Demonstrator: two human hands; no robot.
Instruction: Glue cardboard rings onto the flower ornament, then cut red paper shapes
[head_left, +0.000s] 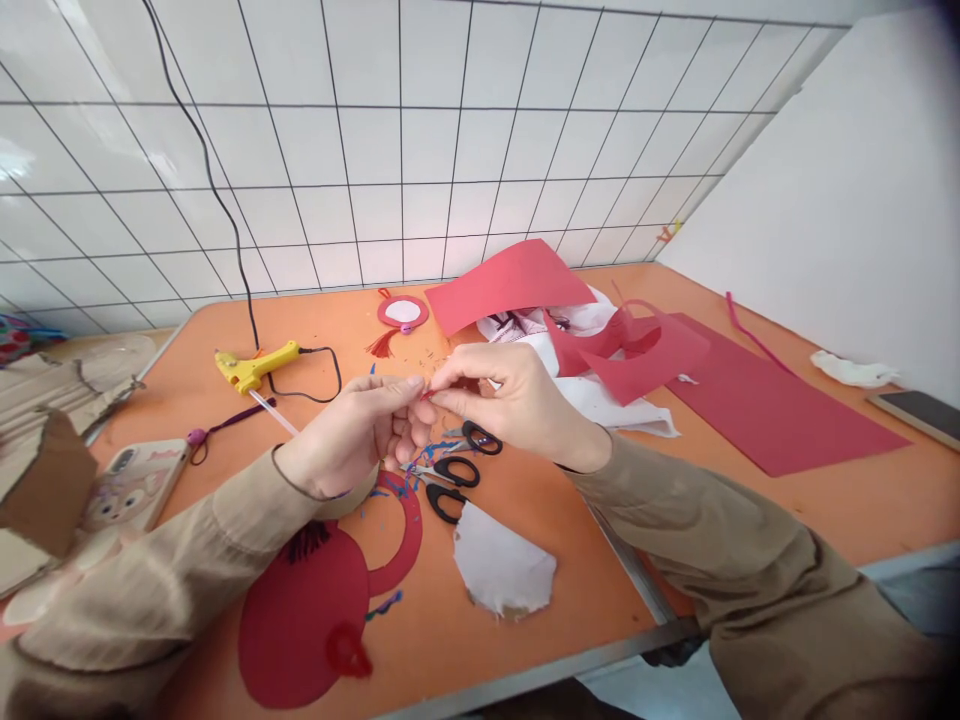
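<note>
Bright, diffuse light; faint, soft shadows on the orange counter point(435, 640). Glare patches at the far left of the white tiled wall point(435, 145). Wide-angle stretch toward edges; right corners darkened; cardboard point(45, 480) at left slightly soft.

2 hands point(352, 435) point(506, 400). 1 tiny red bit point(429, 394). 1 glue gun point(261, 367). 3 black scissor loops point(442, 466) in view; pair count unclear. 2 phones point(139, 485) point(919, 415). 2 purple beads point(196, 437) point(406, 328). 1 white-centred round ornament point(387, 318). 1 red disc point(296, 615). 1 red ring point(413, 530). 1 white offcut point(504, 560) at front. Blue scraps point(385, 605): many, too small to count.
</note>
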